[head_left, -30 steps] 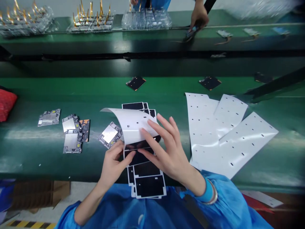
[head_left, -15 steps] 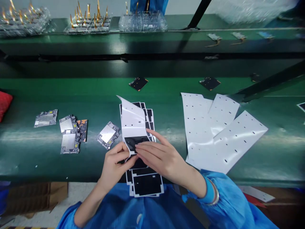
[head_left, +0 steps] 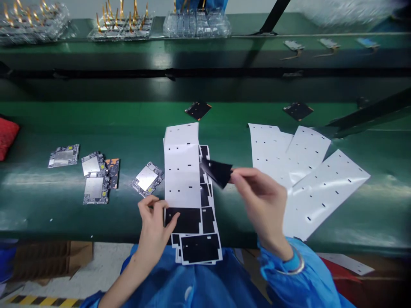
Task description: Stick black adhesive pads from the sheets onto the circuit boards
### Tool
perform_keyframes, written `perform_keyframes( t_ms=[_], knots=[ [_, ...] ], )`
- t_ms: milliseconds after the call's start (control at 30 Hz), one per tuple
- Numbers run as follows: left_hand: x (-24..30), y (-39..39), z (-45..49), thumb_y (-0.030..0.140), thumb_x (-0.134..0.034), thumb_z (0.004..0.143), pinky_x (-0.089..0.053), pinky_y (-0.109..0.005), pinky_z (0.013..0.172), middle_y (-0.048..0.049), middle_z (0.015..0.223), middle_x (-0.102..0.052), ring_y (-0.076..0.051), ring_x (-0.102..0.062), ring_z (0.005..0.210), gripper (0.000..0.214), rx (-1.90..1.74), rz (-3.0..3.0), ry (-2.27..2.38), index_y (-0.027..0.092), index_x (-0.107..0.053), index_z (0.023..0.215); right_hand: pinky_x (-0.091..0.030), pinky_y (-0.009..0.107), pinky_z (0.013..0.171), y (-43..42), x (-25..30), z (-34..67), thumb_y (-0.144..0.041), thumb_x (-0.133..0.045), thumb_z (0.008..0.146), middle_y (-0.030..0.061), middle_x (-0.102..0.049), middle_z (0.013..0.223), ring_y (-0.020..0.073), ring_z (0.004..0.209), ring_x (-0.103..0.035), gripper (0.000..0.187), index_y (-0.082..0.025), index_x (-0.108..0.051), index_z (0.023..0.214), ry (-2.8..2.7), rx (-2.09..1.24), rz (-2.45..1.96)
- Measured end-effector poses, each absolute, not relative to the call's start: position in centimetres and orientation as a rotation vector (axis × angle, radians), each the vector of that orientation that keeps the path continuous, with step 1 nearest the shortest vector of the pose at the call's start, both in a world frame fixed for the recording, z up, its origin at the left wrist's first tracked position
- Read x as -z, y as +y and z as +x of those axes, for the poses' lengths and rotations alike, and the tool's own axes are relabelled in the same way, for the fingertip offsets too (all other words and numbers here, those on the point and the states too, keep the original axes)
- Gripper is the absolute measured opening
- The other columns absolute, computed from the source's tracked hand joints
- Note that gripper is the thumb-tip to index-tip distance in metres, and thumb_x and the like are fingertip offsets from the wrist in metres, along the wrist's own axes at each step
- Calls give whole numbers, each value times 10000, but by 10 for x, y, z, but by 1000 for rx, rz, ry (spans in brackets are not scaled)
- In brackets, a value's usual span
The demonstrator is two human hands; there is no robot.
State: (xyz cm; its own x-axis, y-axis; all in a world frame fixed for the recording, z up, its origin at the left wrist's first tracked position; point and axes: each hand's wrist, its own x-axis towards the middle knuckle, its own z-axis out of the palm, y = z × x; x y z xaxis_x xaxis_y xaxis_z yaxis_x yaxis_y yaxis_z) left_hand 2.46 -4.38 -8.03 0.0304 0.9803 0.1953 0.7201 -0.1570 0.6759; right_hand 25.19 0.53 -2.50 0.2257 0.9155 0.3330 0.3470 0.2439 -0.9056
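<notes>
Black film piece (head_left: pixel 218 172): smooth, plastic-looking | white strip (head_left: pixel 182 173): glossy, paper or plastic unclear | green work surface (head_left: pixel 28 192): smooth, shiny | circuit boards (head_left: pixel 94 188): silvery metal plates | trays (head_left: pixel 197 25): clear glossy plastic | sleeve (head_left: pixel 311 273): blue cloth

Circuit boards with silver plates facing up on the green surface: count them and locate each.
4: the leftmost board, the upper board and lower board grouped beside it, and the rightmost board, beyond the left hand. Others may be hidden beneath the grouped ones.
</notes>
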Motion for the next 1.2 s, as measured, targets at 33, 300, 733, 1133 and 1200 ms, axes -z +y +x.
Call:
perform_keyframes(
  t_ms=[33,300,733,1133,1200],
  knots=[
    [78,-42,28,246,-681,865,-572,-425,858,-101,1170,-417,-233,-572,1006,229,-871,2014,1714,216,-570,1063,-645,272,722,2,25,245,-149,-638,909,16,-783,873,157,797,-755,124,-235,-726,890,-1442,-595,-1251],
    [49,-28,22,299,-673,892,-530,-523,1040,-107,1299,-450,-314,-462,1277,510,-756,1948,1337,363,-552,1383,-606,404,951,5,42,232,-294,-659,924,76,-734,1207,198,1123,-698,271,-264,-677,1193,-1508,-961,-1097],
    [60,16,-63,366,-550,970,-517,-501,970,-174,1230,-647,-328,-596,1138,426,-459,2525,1729,184,-554,1355,-546,301,666,13,40,242,-149,-647,914,13,-698,780,161,723,-665,70,-212,-631,887,-1857,-352,-1220],
    [67,49,-57,708,-583,845,-419,-595,966,-280,1327,-560,-463,-497,1233,871,-405,2312,2117,92,-438,1443,-523,270,631,14,41,257,-272,-714,871,-19,-659,732,144,681,-644,113,-230,-622,819,-1611,-614,-1398],
    [70,51,-51,682,-642,816,-404,-618,978,-275,1295,-567,-474,-486,1230,881,-423,2248,2162,88,-442,1435,-522,266,635,15,41,255,-281,-719,862,-26,-646,709,139,670,-637,131,-230,-619,795,-1553,-691,-1387]
  ],
)
